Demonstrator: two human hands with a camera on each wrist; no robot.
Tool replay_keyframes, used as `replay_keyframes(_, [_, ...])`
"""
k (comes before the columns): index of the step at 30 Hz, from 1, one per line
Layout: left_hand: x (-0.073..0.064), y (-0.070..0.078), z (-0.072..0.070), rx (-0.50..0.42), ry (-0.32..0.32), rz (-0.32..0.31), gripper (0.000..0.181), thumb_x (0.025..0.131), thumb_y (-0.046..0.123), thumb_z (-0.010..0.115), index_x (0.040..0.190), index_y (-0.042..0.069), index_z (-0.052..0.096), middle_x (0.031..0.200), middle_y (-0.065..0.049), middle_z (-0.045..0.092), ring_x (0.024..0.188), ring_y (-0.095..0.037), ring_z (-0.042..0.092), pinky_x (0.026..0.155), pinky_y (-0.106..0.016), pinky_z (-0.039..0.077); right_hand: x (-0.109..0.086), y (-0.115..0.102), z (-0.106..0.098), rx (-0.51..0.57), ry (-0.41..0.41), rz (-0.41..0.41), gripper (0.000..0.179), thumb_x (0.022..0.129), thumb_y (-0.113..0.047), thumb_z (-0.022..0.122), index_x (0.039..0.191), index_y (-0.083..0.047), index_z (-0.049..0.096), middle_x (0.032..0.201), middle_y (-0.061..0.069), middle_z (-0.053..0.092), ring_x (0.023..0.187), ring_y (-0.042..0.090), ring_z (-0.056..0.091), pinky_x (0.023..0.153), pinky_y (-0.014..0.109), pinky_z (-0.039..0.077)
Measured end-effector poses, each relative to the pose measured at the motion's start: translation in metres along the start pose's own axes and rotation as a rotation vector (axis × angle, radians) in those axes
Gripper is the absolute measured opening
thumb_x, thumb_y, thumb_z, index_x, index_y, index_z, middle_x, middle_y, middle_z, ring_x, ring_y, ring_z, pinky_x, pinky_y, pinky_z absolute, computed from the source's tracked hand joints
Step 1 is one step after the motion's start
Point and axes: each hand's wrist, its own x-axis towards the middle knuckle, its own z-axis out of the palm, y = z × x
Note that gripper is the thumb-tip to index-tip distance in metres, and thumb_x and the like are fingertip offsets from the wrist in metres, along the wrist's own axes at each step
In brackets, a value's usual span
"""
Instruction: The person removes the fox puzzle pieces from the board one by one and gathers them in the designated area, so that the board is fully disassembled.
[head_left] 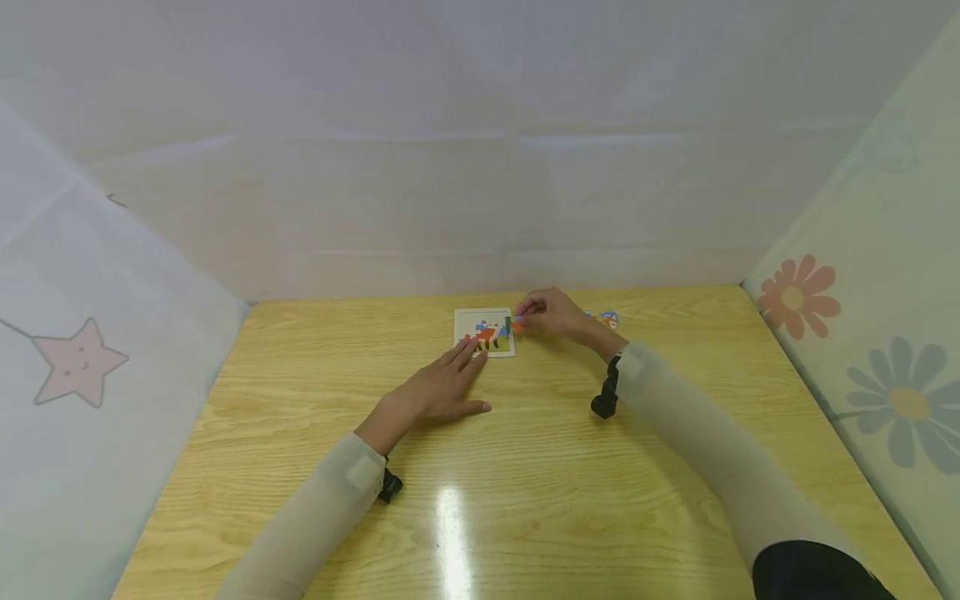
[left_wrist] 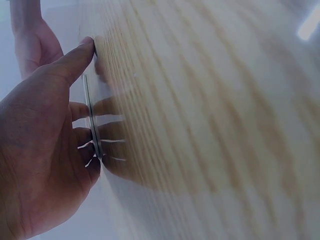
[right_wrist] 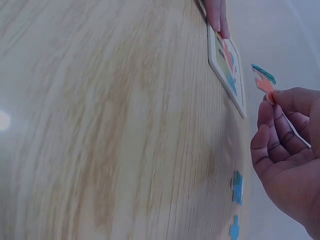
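A small square jigsaw puzzle in a white frame [head_left: 461,321] lies near the table's far edge, with an orange and white animal picture partly filled in. My left hand [head_left: 438,390] rests with straight fingers on the frame's near left part; in the left wrist view the fingertips meet the frame's edge [left_wrist: 91,107]. My right hand [head_left: 553,315] pinches a puzzle piece [right_wrist: 265,82], orange with a green corner, between thumb and fingers. The piece is held above the table, just right of the frame.
Loose blue puzzle pieces [right_wrist: 237,187] lie on the wooden table [head_left: 540,467] to the right, partly behind my right hand; one piece [head_left: 611,318] shows orange too. A white sheet [head_left: 480,167] stands behind the table, with printed sheets at both sides.
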Motion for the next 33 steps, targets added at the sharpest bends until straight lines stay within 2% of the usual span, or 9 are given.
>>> replay_keyframes(12, [-0.001,0.0,0.001,0.013,0.006,0.014,0.094,0.106,0.067,0.048,0.17,0.005,0.017,0.177,-0.021,0.003,0.164,-0.036,0.003,0.131,-0.048,0.021,-0.021,0.007,-0.016,-0.046,0.018,0.035,0.016,0.104,-0.009,0.068,0.117,-0.002,0.075,0.116,0.014,0.073,0.108,0.027,0.067,0.096,0.043,0.054])
replay_keyframes(19, [-0.002,0.0,0.001,0.0,0.009,0.019,0.094,0.106,0.065,0.049,0.17,0.005,0.017,0.177,-0.021,0.002,0.164,-0.036,0.003,0.131,-0.048,0.022,-0.032,0.013,-0.023,-0.07,0.016,0.061,0.018,0.104,-0.006,0.066,0.119,0.002,0.073,0.12,0.019,0.072,0.11,0.03,0.067,0.093,0.041,0.055])
replay_keyframes(25, [-0.003,0.0,0.0,0.008,0.007,0.019,0.094,0.106,0.065,0.049,0.17,0.005,0.017,0.176,-0.022,0.002,0.164,-0.036,0.003,0.131,-0.048,0.022,-0.037,0.023,-0.026,-0.09,0.033,0.07,0.014,0.103,-0.005,0.068,0.115,-0.001,0.074,0.119,0.016,0.073,0.111,0.03,0.068,0.096,0.042,0.055])
replay_keyframes(33, [-0.004,0.0,0.0,0.015,-0.004,0.011,0.094,0.106,0.065,0.049,0.17,0.005,0.015,0.177,-0.021,0.002,0.164,-0.036,0.003,0.132,-0.047,0.019,-0.046,0.028,-0.033,-0.125,0.042,0.062,0.015,0.102,-0.006,0.07,0.114,0.002,0.075,0.112,0.017,0.074,0.101,0.028,0.068,0.082,0.033,0.054])
